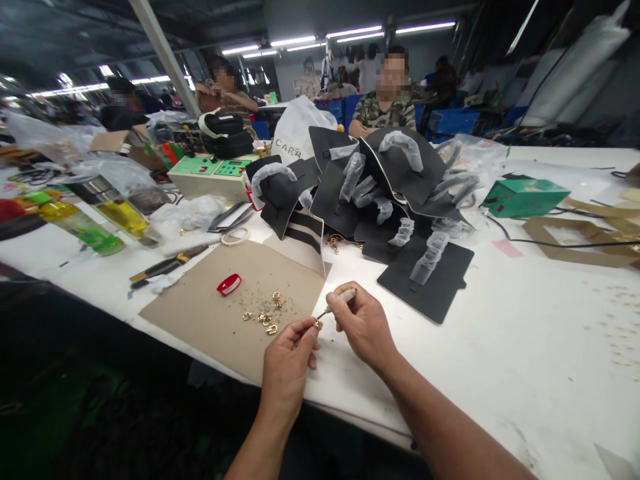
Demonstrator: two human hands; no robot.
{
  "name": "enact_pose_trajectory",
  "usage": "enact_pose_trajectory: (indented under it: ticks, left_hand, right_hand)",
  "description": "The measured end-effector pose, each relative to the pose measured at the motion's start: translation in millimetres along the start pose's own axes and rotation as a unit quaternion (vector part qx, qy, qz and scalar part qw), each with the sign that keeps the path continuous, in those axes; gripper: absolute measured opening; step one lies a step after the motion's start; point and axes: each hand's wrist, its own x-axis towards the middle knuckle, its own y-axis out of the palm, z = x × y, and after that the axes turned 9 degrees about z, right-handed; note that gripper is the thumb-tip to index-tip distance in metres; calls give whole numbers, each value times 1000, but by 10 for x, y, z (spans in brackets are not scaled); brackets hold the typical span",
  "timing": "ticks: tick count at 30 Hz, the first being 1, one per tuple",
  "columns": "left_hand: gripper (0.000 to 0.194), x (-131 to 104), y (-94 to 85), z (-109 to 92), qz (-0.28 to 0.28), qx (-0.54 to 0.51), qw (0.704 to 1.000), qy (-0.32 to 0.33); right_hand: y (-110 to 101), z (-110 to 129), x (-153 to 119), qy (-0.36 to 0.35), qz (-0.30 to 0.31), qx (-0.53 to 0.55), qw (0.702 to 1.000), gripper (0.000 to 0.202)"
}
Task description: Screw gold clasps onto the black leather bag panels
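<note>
Near the table's front edge, my left hand (293, 353) pinches a small gold metal ring (318, 323) between thumb and fingertips. My right hand (361, 323) is closed around the pale handle of a small screwdriver (341, 299), its thin tip touching the ring. Left of my hands, several gold fittings (265, 319) and tiny dark bits lie scattered on a brown cardboard sheet (200, 320). A red oval item (229, 285) rests on the same sheet.
Black panels with plastic-wrapped handles (430, 287) are piled behind my hands. Pliers (167, 265), bottles (83, 227) and a control box (215, 175) stand or lie at left. At right are a green box (525, 197) and a cable. A person (385, 110) sits across the table.
</note>
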Motion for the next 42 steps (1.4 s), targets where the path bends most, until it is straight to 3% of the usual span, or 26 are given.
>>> enact_pose_trajectory:
  ticks: [8,42]
  left_hand:
    - [40,0,-33,86,15,-54,998,7]
    - [34,-14,8,102,5,-1,1000,23]
  right_hand:
    - [37,-38,-9,0,4,-34,999,28]
    - [40,-53,-8,-11,5,-80,997,23]
